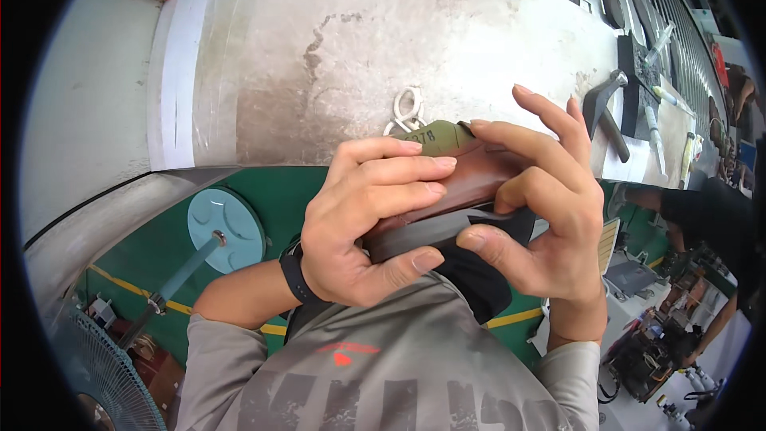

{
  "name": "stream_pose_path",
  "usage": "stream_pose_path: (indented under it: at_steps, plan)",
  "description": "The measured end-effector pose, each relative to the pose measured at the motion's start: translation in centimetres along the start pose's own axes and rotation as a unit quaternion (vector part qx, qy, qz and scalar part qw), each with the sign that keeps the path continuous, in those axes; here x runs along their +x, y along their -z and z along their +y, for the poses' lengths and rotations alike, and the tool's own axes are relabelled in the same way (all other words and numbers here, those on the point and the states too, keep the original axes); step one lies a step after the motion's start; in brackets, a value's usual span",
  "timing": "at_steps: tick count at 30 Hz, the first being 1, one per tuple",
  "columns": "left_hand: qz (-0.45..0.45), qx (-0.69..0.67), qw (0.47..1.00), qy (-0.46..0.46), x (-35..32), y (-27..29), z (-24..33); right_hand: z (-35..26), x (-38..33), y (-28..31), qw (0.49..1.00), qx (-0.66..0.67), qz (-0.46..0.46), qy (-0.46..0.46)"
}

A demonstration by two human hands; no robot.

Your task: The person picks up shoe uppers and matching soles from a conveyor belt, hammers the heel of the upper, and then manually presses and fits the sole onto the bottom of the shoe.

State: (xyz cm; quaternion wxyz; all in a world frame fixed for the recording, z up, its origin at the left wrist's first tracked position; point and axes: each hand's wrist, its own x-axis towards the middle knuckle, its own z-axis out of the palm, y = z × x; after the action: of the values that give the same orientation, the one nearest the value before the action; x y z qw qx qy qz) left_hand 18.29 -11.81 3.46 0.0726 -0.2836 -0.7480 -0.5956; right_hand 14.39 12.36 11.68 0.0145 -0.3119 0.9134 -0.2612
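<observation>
Brown shoe (479, 178): near the middle of the frame, held up between both hands at the lower edge of the desk (479, 32), its side turned toward the camera.
Dark grey sole (423, 236): along the shoe's lower side, partly covered by the thumbs.
Olive-green piece (444, 137): at the shoe's upper side, bearing dark printed marks.
Left hand (347, 215): left of centre; its fingers lie close together across the brown upper and the thumb presses at the sole, so they are holding the shoe.
Right hand (554, 203): right of centre; index finger on the shoe's upper edge, thumb at the sole, other fingers spread or curled; it grips the shoe too.
White cord (408, 104): looped on the desk just above the green piece; I cannot tell whether it joins the shoe.
Hammer (613, 116): on the desk, right of the right hand, near slim clear tubes (654, 142).
Wristband (296, 274): black, on the left wrist.
Stool (226, 227): light blue, round-topped, left of centre on the green floor (281, 189).
Fan (104, 375): lower left corner.
Another person (706, 215): dark-clothed, at the right edge.
</observation>
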Motion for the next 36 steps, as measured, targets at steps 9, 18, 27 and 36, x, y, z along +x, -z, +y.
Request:
stream_pose_path:
  at_steps: [9, 18, 27, 36]
  plan:
    - [0.024, -0.030, 0.999, 0.035, 0.1, -0.5, 0.2, -0.6, 1.0, 0.5, 0.998, 0.015, -0.037, -0.044]
    - [0.057, -0.040, 0.997, 0.032, 0.2, -1.3, 0.0, 4.2, 0.1, 1.5, 0.999, 0.045, 0.003, -0.025]
    - [0.041, -0.030, 0.998, 0.047, -0.1, -1.0, 0.4, 8.5, -1.2, 0.7, 0.976, 0.218, 0.000, -0.006]
    - [0.041, -0.019, 0.996, 0.075, 0.3, -1.2, 1.1, 7.7, 0.4, 1.7, 0.966, 0.223, -0.089, -0.092]
